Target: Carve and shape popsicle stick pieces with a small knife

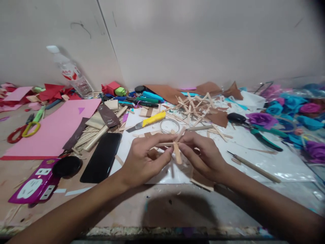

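Note:
My left hand [148, 154] and my right hand [203, 152] meet above a white sheet at mid-table. Between their fingertips is a small piece of crossed wooden craft sticks [178, 156]. One stick points down toward me, and another runs sideways under my left fingers. Thumb and forefinger of each hand are closed on the piece; how its sticks are joined is partly hidden. Just beyond my hands lie a yellow utility knife [153, 119] and a roll of clear tape [170, 126]. A brown piece [203, 179] is below my right hand.
Loose sticks [193, 108] are heaped at the back. Left are a black phone [101, 157], scissors [31, 127], a purple power strip [35, 183] and a leaning bottle [73, 74]. Right are pliers [256, 132], a thin pointed tool [256, 168] and paper flowers [261, 119].

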Demonstrator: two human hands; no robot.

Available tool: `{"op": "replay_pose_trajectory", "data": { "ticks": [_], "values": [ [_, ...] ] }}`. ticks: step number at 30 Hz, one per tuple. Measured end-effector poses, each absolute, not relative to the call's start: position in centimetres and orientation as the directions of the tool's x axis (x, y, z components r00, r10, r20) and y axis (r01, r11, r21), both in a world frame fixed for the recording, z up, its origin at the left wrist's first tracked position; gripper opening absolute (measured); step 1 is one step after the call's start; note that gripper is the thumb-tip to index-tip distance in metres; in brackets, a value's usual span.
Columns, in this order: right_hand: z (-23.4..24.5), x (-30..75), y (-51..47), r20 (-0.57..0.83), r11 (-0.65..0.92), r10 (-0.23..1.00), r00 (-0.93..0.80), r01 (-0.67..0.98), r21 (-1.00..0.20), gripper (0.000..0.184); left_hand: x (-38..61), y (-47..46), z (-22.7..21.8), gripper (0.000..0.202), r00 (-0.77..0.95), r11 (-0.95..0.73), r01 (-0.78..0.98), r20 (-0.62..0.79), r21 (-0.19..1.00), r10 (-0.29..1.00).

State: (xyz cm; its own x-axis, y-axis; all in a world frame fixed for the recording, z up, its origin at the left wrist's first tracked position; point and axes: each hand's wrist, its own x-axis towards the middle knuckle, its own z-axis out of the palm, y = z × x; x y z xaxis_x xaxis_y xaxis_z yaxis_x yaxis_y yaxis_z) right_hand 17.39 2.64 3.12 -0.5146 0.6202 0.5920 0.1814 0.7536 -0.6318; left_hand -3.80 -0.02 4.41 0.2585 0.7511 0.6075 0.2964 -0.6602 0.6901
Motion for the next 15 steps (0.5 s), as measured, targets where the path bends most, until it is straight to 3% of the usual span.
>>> {"op": "replay_pose_trajectory", "data": {
  "ticks": [7, 15],
  "values": [
    [3.5, 17.5, 2.4, 0.675, 0.877, 0.479, -0.560, 0.343, -0.338, 0.006, -3.9, 0.1, 4.4, 0.021, 0.240, -0.575, 0.188, 0.531, 0.796, 0.813],
    [4.2, 17.3, 2.0, 0.662, 0.882, 0.450, -0.599, 0.416, -0.223, 0.010, -3.7, -0.3, 4.9, 0.017, 0.191, -0.524, 0.185, 0.493, 0.831, 0.849]
  ]
}}
